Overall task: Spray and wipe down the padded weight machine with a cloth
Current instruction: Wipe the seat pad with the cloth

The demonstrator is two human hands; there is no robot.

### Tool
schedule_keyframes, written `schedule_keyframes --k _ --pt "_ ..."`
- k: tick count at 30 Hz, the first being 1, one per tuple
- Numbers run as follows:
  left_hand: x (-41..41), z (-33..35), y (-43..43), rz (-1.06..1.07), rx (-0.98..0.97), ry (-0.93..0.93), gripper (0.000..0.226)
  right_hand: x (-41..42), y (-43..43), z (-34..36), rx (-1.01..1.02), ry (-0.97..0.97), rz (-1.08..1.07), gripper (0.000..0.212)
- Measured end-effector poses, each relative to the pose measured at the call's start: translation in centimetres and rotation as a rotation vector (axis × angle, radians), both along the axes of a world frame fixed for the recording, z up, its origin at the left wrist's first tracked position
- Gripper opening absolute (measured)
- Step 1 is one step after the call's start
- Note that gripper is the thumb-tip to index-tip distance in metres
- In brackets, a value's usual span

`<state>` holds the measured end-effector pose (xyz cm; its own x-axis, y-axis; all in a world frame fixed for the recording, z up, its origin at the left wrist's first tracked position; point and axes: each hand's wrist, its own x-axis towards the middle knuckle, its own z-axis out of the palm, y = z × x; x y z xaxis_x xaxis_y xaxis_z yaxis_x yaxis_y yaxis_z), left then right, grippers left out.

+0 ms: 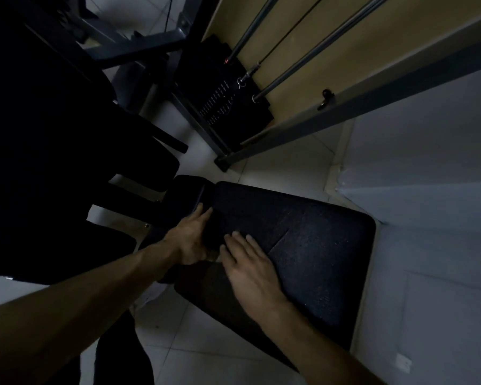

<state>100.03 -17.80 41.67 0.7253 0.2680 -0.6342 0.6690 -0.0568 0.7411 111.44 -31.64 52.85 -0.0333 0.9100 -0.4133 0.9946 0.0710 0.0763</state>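
While our left grip [190,237] and right grip [250,262] press flat, fingers straight, on the padded seat [317,245], what seems a dark cloth [213,234] lies between them — wiping looks underway, with the pad beyond our right grip left to do.

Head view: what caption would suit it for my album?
Left hand and right hand rest on the dark padded seat, weight stack beyond.

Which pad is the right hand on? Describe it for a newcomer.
Start at the black weight stack by the yellow wall. Below it, across white floor tiles, lies the large pad under the right hand. Unlike the smaller rounded pad beside it, it is broad, rectangular, with an angled seam.
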Motion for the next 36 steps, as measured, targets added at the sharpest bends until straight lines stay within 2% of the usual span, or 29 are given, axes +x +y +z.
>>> schedule_keyframes --k 2,4,7,8,12,16,18,20,23,25,27,29,30,32,34,36 --pt "-0.1 -0.3 0.5 0.006 -0.026 -0.012 0.14 2.5 1.6 1.8 0.018 -0.049 -0.004 0.06" --pt "-0.2 -0.3 0.4 -0.002 -0.027 -0.017 0.137 5.9 4.3 2.6 0.105 -0.183 -0.146 0.068" --pt "-0.5 -0.3 -0.1 0.002 -0.022 -0.034 0.13 7.9 7.6 1.8 0.254 -0.274 -0.365 0.055" --pt "-0.5 -0.5 -0.2 0.002 -0.029 -0.035 0.13 7.0 7.8 1.1 0.241 -0.271 -0.382 0.054" --pt "-0.7 -1.9 -0.3 -0.014 0.0 -0.037 0.148 0.1 4.7 -2.0 -0.029 -0.088 -0.178 0.069" --pt "-0.6 -2.3 -0.5 -0.022 0.027 -0.057 0.138 0.4 3.0 -1.6 -0.107 0.034 0.038 0.047" --pt "-0.6 -1.7 -0.2 -0.014 -0.005 -0.035 0.137 3.3 5.1 -0.8 -0.05 -0.03 0.014 0.051" --pt "-0.7 -1.3 0.0 -0.02 -0.023 -0.03 0.137 6.3 7.6 -0.9 0.112 -0.144 -0.131 0.048" --pt "-1.2 -1.4 -0.4 -0.016 0.06 -0.054 0.136 5.1 9.2 -2.6 0.176 -0.193 -0.312 0.054" --pt "-1.8 -2.3 -1.0 -0.018 0.137 -0.038 0.141 1.3 7.6 -4.5 0.042 -0.12 -0.27 0.062" --pt "-2.5 -3.8 -1.3 -0.036 0.159 -0.044 0.143 -1.9 5.2 -5.8 -0.068 0.017 -0.162 0.061" --pt "-2.9 -4.8 -1.3 -0.056 0.108 -0.085 0.144 -2.1 3.9 -5.9 -0.137 0.117 -0.042 0.051" --pt "-2.9 -4.9 -1.2 -0.037 0.054 -0.092 0.147 -1.3 4.2 -5.6 -0.152 0.141 -0.001 0.054" --pt "-2.7 -4.4 -1.2 -0.004 -0.011 -0.083 0.148 1.4 6.1 -4.8 -0.115 0.069 -0.005 0.064" --pt "-2.6 -3.7 -1.1 0.003 -0.001 -0.083 0.147 4.1 9.2 -5.2 0.054 -0.042 -0.092 0.056" --pt "-2.8 -3.7 -1.1 0.013 0.016 -0.098 0.146 4.9 11.9 -6.3 0.11 -0.115 -0.229 0.047"
